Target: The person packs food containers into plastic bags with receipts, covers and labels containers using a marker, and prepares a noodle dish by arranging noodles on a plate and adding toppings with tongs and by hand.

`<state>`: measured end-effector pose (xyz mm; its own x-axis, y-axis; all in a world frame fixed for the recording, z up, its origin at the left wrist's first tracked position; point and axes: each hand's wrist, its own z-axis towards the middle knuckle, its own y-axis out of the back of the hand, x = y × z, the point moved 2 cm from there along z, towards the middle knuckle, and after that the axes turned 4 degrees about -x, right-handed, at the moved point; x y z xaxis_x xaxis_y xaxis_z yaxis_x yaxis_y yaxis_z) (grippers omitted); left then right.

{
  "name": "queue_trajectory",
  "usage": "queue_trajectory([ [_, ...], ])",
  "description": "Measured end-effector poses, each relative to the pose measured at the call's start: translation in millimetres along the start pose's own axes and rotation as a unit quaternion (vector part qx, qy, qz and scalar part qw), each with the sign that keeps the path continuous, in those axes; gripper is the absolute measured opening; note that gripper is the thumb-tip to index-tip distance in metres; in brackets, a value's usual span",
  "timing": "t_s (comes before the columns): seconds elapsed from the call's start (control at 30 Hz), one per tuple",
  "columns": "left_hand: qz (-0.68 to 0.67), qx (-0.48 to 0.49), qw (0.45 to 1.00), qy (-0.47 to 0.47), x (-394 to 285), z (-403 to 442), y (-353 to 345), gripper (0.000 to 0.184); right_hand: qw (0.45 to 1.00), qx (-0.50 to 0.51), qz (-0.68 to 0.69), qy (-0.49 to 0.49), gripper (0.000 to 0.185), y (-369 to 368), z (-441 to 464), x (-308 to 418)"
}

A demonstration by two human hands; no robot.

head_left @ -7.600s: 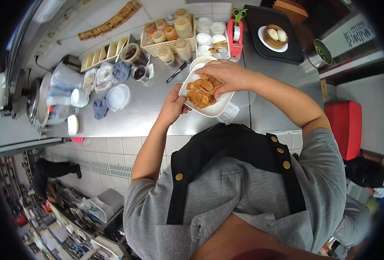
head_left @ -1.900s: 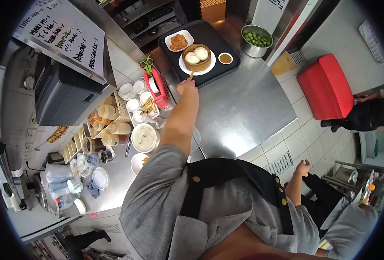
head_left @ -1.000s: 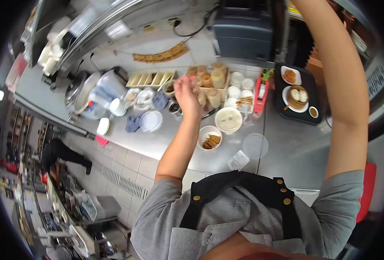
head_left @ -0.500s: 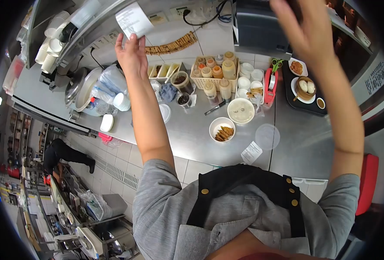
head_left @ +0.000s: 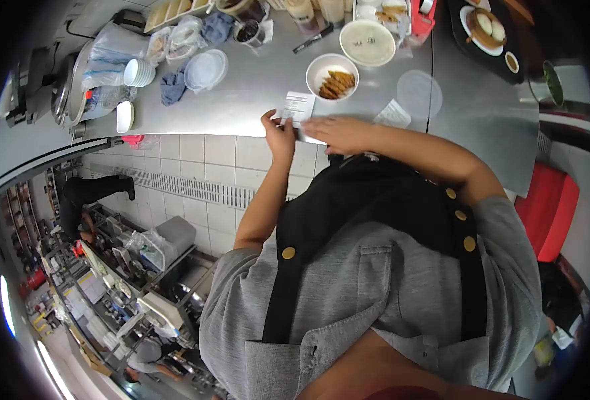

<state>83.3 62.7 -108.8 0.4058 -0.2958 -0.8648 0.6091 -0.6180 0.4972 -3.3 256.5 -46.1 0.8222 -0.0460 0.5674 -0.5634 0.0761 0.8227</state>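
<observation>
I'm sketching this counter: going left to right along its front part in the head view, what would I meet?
White tub, blue cloth, frosted round lid, printed slip at the left hand, white bowl, clear lid.

We cannot read the white printed paper slip [head_left: 300,103] pinched in the left hand [head_left: 280,137]; its print is too small, and fingers cover its lower edge. We cannot tell whether the fingertips of the right hand [head_left: 340,133] touch it. Print on the second creased white paper slip [head_left: 394,113] is also too fine for us, as are the dark marks atop the round white tub [head_left: 368,41]. The picture's top edge cuts off our view of the black plastic tray [head_left: 464,41] and the pale squeeze bottle [head_left: 302,12]. Dark lens shading hides part of the silvery metal bowl [head_left: 540,88].
</observation>
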Motion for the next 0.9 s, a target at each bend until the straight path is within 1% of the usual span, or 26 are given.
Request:
queue_trajectory([
  [0.03,-0.002,0.007,1.000,0.012,-8,-11,-2,0.047,0.996,0.034,-0.069,-0.038,0.073,-13,3,-5],
  [0.07,-0.022,0.016,1.000,0.013,-8,-16,-4,0.048,0.997,0.033,-0.056,-0.043,0.073,-21,3,-8],
  [0.1,-0.014,0.023,0.999,0.017,-8,-18,0,0.048,0.993,0.054,-0.081,-0.070,0.076,-29,4,-13],
  [0.13,0.017,0.022,1.000,-0.003,-10,-19,4,0.048,0.987,0.076,-0.107,-0.097,0.078,-32,5,-14],
  [0.17,0.048,0.021,0.998,-0.023,-14,-20,9,0.047,0.987,0.077,-0.098,-0.100,0.078,-32,4,-13],
  [0.2,0.129,0.013,0.991,-0.029,-15,-18,18,0.046,0.985,0.087,-0.107,-0.100,0.078,-31,3,-15],
  [0.23,0.173,0.010,0.985,-0.024,-20,-16,26,0.045,0.984,0.097,-0.116,-0.099,0.078,-29,2,-15],
  [0.3,0.249,0.069,0.966,0.016,-20,-12,36,0.045,0.982,0.102,-0.122,-0.101,0.077,-30,3,-19],
  [0.33,0.251,0.072,0.965,0.016,-17,-13,37,0.045,0.980,0.093,-0.145,-0.097,0.077,-30,3,-20],
  [0.37,0.288,0.113,0.951,-0.024,-14,-14,36,0.044,0.978,0.083,-0.167,-0.092,0.077,-31,4,-19],
  [0.4,0.322,0.153,0.932,-0.064,-12,-15,35,0.043,0.978,0.090,-0.156,-0.107,0.071,-31,4,-19],
  [0.43,0.323,0.154,0.932,-0.064,-18,-16,35,0.043,0.978,0.090,-0.154,-0.107,0.071,-33,4,-20],
  [0.5,0.367,0.178,0.911,-0.061,-29,-18,36,0.044,0.976,0.084,-0.173,-0.102,0.064,-35,5,-23],
  [0.53,0.389,0.170,0.903,-0.067,-34,-19,35,0.046,0.976,0.084,-0.171,-0.102,0.064,-31,6,-20],
  [0.6,0.384,0.158,0.906,-0.081,-41,-25,34,0.047,0.972,0.110,-0.190,-0.087,0.057,-22,7,-15],
  [0.63,0.377,0.147,0.909,-0.096,-44,-28,33,0.048,0.972,0.110,-0.190,-0.087,0.057,-22,9,-15],
  [0.7,0.376,0.177,0.896,-0.154,-37,-38,25,0.051,0.971,0.099,-0.199,-0.087,0.054,-21,10,-12],
  [0.77,0.376,0.205,0.886,-0.176,-33,-47,20,0.052,0.971,0.101,-0.200,-0.085,0.053,-23,11,-12],
  [0.9,0.375,0.223,0.887,-0.149,-32,-49,19,0.056,0.968,0.115,-0.204,-0.087,0.051,-23,14,-12],
])
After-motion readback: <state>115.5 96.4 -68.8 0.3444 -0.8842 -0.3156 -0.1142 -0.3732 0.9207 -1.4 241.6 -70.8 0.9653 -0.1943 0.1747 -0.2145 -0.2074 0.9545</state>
